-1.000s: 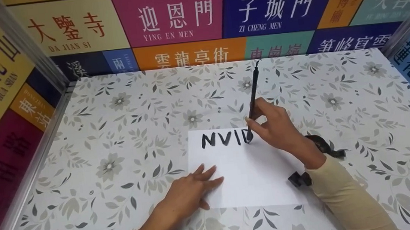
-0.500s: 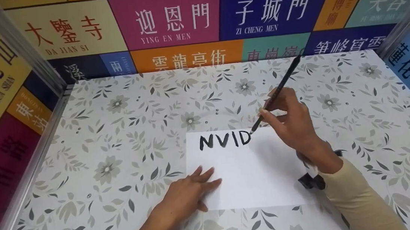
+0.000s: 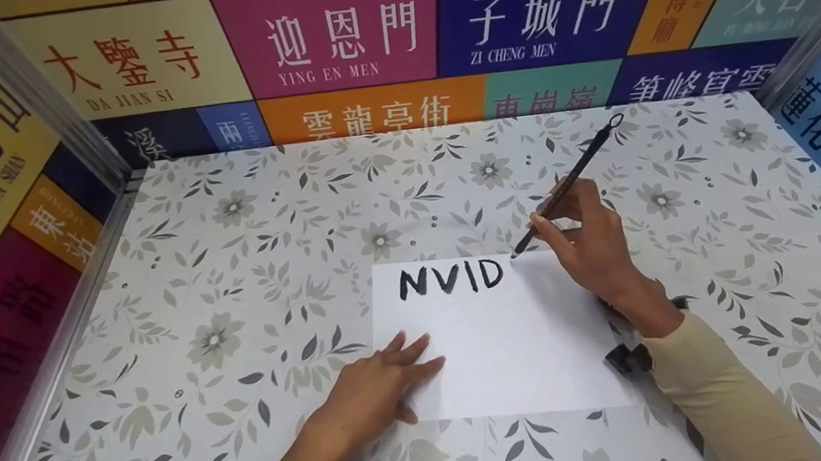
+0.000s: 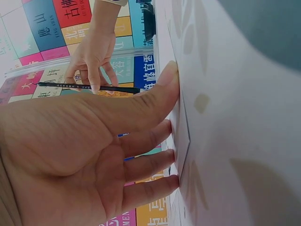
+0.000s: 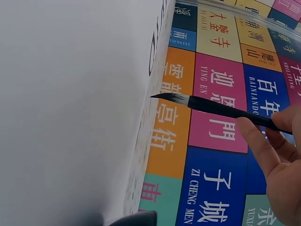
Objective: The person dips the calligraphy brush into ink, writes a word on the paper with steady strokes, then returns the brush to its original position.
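Now the black brush (image 3: 584,159) at the top edge of the white paper (image 3: 513,356)

Right hand (image 3: 596,246) pinches that brush between thumb and fingers, handle slanting up to the right, dark bristles (image 5: 174,97) just right of the inked letters NVID (image 3: 449,287); whether they touch the paper, I cannot tell! Meanwhile, the left hand (image 3: 377,388) has its fingers spread, fingertips down on the paper's left part. Underneath it all, a flower-patterned table (image 3: 305,233), and behind, a wall of coloured panels (image 3: 392,36).

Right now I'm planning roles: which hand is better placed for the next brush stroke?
Probably the right hand: it holds the brush, tip just right of the letters; the left hand rests on the paper.
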Available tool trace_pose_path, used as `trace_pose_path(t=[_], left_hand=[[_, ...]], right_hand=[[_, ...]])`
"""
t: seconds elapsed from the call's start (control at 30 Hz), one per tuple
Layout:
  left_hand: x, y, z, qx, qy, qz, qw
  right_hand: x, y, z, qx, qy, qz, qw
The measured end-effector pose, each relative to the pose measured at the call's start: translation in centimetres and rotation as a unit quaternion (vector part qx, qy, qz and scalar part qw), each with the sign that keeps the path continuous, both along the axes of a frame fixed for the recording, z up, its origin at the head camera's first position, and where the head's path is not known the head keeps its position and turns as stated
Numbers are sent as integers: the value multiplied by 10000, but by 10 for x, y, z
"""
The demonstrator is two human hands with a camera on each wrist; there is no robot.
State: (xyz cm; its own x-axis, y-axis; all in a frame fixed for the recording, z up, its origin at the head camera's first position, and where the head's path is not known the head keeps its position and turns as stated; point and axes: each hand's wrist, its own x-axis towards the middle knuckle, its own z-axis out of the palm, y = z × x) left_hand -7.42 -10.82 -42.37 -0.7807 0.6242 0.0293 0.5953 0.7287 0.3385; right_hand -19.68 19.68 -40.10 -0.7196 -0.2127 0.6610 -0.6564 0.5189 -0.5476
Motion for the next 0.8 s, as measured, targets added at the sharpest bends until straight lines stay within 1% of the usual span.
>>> trace_pose_path(t=[0.33, 0.8], left_hand=[[-1, 1, 2, -44, -80, 11, 10000], [0, 1, 2, -52, -74, 23, 10000]], right_hand=[[-1, 0, -5, 15, 118, 131, 9998], [-2, 0, -7, 187, -53, 252, 9995]])
